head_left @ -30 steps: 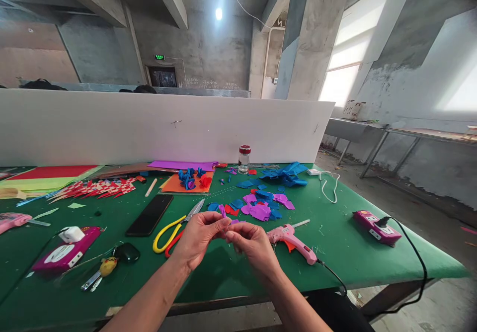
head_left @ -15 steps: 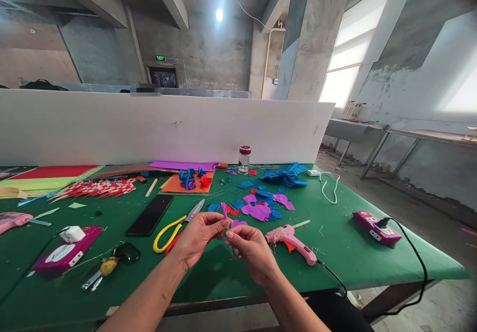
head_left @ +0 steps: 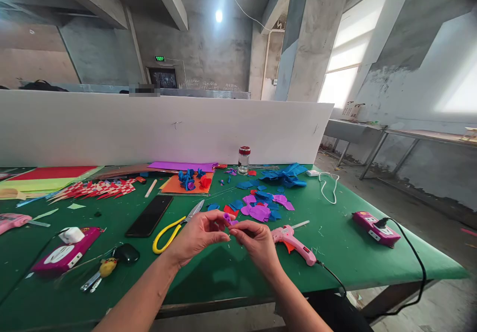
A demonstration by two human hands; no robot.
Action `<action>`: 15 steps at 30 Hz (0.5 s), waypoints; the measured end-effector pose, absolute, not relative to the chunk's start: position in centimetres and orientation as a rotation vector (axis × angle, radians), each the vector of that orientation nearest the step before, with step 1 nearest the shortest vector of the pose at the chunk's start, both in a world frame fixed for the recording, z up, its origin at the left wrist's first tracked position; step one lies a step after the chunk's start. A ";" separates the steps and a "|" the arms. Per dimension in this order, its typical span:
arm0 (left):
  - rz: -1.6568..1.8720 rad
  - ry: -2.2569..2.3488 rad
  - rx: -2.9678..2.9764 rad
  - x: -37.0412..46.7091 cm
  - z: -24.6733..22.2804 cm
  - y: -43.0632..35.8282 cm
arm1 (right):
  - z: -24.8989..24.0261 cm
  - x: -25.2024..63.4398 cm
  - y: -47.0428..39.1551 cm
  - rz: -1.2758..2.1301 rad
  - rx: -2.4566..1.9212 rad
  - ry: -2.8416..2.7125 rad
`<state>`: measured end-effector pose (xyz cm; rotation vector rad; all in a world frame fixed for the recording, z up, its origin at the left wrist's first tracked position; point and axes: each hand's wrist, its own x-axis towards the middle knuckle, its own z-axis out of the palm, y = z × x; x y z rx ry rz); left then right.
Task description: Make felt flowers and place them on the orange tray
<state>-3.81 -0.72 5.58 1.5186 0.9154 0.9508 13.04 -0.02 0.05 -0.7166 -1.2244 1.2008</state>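
A small rolled purple crepe-paper piece (head_left: 230, 219) sits between my two hands, above the table. My right hand (head_left: 258, 243) pinches its lower end between thumb and fingers. The fingertips of my left hand (head_left: 203, 237) are at its upper left side, with the left thumb lower and apart from the roll. Just beyond the hands lie loose purple petals (head_left: 260, 213), mixed with blue and red paper pieces. Yellow-handled scissors (head_left: 169, 232) lie by my left wrist, partly covered. To the right of my right hand rests a pink glue gun (head_left: 294, 242).
A black phone (head_left: 149, 215), a magenta power strip (head_left: 69, 250) and keys (head_left: 106, 268) lie on the left. Finished paper flowers (head_left: 191, 179) rest on orange sheets. A glass jar (head_left: 244, 161) stands before the white board (head_left: 164, 128). Another power strip (head_left: 375, 228) is at right.
The purple paper has turned and now looks more rolled. My left thumb has moved away from the fingertips, and my right hand has risen slightly.
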 end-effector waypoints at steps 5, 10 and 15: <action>1.064 0.912 1.720 -3.4 5.8 -1.1 | 0.0 13.4 0.0 1.159 -0.677 -1.271; 1.169 0.907 1.762 -2.7 5.5 -1.3 | -0.3 13.2 0.1 1.209 -0.643 -1.287; 1.282 0.936 1.849 -2.7 4.7 -1.0 | -0.8 12.8 0.3 1.268 -0.652 -1.256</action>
